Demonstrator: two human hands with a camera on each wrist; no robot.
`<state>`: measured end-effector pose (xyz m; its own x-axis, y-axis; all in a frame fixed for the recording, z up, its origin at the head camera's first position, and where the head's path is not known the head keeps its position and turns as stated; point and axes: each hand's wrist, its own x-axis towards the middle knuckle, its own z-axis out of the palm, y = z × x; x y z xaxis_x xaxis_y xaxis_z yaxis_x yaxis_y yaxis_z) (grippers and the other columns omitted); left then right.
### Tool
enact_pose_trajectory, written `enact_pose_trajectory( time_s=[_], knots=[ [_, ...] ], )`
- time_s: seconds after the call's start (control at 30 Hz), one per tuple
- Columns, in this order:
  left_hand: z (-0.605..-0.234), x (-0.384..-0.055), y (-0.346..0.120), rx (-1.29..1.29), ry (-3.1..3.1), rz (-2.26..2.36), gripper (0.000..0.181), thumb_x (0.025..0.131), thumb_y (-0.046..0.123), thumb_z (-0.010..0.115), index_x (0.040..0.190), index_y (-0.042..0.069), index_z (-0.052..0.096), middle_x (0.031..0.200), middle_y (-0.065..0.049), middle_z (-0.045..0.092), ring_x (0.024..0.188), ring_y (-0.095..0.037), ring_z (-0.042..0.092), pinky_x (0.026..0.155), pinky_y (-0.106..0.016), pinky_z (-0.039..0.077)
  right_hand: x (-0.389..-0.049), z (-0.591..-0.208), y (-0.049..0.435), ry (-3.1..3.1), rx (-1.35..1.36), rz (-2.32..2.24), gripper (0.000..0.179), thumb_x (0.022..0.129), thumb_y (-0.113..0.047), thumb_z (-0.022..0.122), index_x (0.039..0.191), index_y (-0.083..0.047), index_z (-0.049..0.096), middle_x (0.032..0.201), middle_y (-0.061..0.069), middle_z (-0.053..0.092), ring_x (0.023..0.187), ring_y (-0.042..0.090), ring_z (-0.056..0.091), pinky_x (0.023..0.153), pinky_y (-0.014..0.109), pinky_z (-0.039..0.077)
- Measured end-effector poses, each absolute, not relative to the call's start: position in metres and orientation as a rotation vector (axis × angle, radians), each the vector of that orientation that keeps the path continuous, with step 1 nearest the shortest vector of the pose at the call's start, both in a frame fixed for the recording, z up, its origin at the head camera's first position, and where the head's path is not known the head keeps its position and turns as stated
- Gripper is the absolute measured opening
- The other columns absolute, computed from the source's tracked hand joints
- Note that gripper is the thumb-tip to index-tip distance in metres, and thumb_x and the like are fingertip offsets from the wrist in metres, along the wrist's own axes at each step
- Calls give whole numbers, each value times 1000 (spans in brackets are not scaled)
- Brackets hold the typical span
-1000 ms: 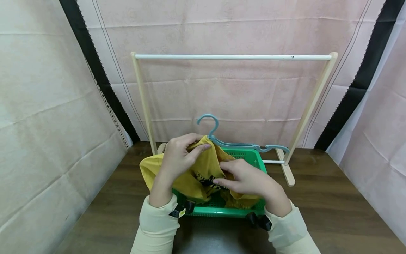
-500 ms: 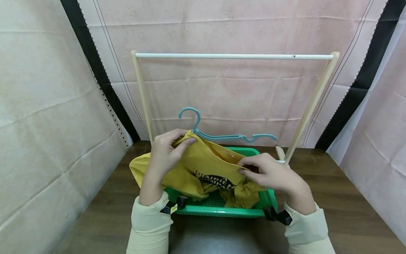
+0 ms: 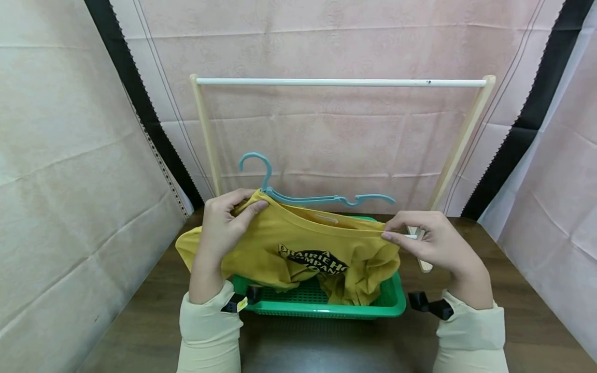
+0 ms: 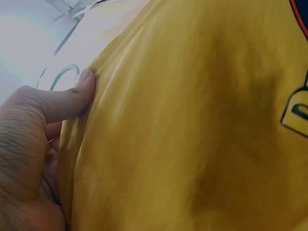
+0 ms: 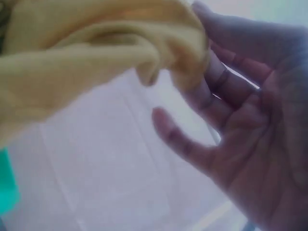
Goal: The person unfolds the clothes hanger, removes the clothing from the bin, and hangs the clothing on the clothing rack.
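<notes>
A yellow T-shirt with a dark printed chest is stretched between both hands, its lower part bunched in a green basket. At the left end of the neckline my left hand pinches the cloth just beside the hook base of a blue hanger. The hanger's left arm is hidden by the shirt; its right arm sticks out free behind the collar. My right hand pinches the collar's right end between thumb and fingers. In the right wrist view, the shirt cloth hangs from the fingertips, with the little finger apart.
Behind the basket stands a clothes rack with a white top bar and pale wooden posts. The brown tabletop meets pale fabric walls at the left, back and right.
Both hands have spread apart, drawing the neckline wide and showing the print. The left hand has moved left and slightly up with the hanger; the right hand has moved right with the collar edge.
</notes>
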<state>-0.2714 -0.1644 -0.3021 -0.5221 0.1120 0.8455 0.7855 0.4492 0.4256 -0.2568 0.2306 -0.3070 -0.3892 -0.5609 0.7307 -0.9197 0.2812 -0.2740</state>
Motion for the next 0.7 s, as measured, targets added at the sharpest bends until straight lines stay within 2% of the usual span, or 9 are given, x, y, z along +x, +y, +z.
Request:
enact_pose_trajectory(
  time_s=[0.17,0.4,0.7],
  knots=[
    [-303,-271,-167,-757,-1961,-1115,9,90,14,78,99,16,80,90,5,75,65,-10,59,55,-21,43,-249,-298,234,-2016,1302,920,38,73,20,74,91,-13,73,80,-3,68,64,-2,49,47,14,37],
    [-305,-271,-172,-767,-1991,-1123,8,90,12,78,97,15,80,91,4,75,67,-8,62,56,-20,44,-241,-288,233,-1938,1316,940,28,79,17,73,90,-8,73,79,-1,64,69,4,53,47,14,37],
    [-303,-269,-169,-814,-2049,-1136,8,91,15,77,98,17,80,92,7,75,73,-9,66,60,-21,48,-241,-288,232,-1916,1307,946,29,77,20,72,90,-6,72,80,2,65,69,5,52,48,14,37]
  ],
)
